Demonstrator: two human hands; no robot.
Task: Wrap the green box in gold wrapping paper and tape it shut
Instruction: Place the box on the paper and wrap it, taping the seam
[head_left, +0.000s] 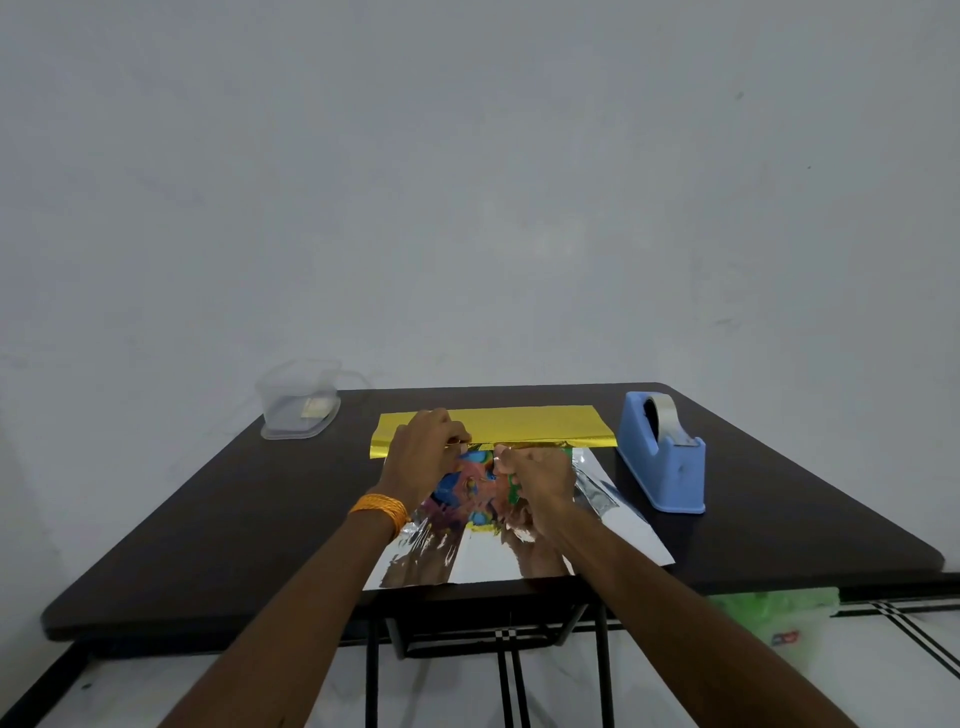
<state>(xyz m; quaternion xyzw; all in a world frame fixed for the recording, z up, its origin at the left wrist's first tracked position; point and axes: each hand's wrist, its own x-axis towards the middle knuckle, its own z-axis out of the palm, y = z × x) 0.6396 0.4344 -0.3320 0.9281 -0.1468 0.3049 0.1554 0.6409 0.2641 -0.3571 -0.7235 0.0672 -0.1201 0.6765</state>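
The box (475, 486) sat mid-sheet on the wrapping paper (493, 423), left of the tape dispenser (662, 452). Both hands, left hand (423, 457) and right hand (535, 486), had fingers pinching the folded paper edge; uneven pulling could tear or skew it

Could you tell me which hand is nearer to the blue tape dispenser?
The right hand. It rests on the box at the table's middle, with the blue tape dispenser off to its right. The left hand sits farther left, pinching the gold wrapping paper.
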